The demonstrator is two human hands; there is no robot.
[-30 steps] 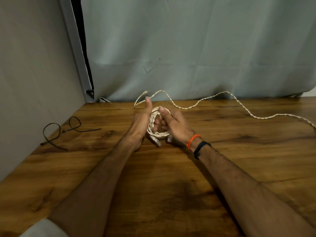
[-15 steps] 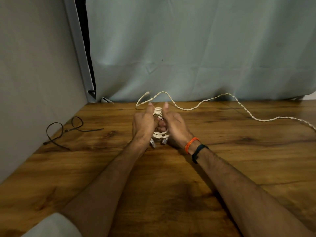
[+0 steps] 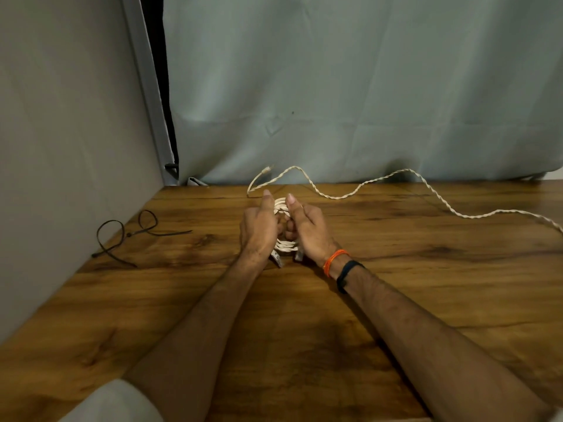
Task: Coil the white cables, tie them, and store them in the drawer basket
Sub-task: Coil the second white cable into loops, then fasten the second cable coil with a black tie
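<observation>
Wooden table (image 3: 396,300): coiled white cable (image 3: 281,208) gripped between both hands' fingers (image 3: 291,202).

My hands (image 3: 286,229) cover most of the white cable coil (image 3: 281,208), so I cannot tell how many loops it has. The plugs (image 3: 276,257) below my wrists are too small to identify. The loose white cable (image 3: 426,187) runs off the right edge.

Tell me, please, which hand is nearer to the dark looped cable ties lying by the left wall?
Left. The left hand is on the ties' side of the coiled white cable; the right hand is beyond the coil, farther from the dark looped cable ties.
</observation>
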